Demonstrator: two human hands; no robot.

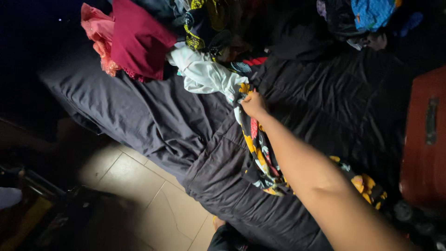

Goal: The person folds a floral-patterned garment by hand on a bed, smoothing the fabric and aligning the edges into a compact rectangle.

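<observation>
My right hand (253, 104) reaches out from the lower right, arm stretched across the bed, and its fingers are closed on the upper end of a black cloth with yellow and red flowers (260, 158). That floral cloth lies stretched along the dark bedcover (153, 116), running under my forearm toward the near right. Just beyond my hand lies a crumpled white garment (204, 74). My left hand is out of sight.
Clothes are heaped at the bed's far side: a maroon piece (139, 42), a coral-pink one (97, 32), a yellow-and-black print (204, 23), and a blue item (371, 14). A red suitcase (425, 139) stands at the right. Pale floor tiles (148, 195) show at lower left.
</observation>
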